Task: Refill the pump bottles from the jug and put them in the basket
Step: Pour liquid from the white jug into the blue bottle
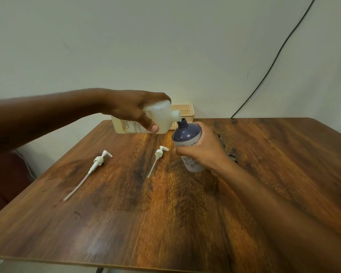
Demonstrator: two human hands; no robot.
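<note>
Head view: pouring under way
Left hand (134,111): fingers clamped round tipped jug (146,120), spout at bottle mouth
Right hand (203,152): wrapped round purple bottle (186,133), just before basket (183,113)
Risk: narrow neck; any wobble likely spills onto table (165,213)

Glossy wood-grain table (126,213), plastic jug (161,119)

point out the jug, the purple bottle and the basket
jug (158,117), head view, on its pale side near the neck
purple bottle (186,133), head view, on its dark upper shoulder
basket (186,112), head view, on its front wall right of the jug spout
</note>
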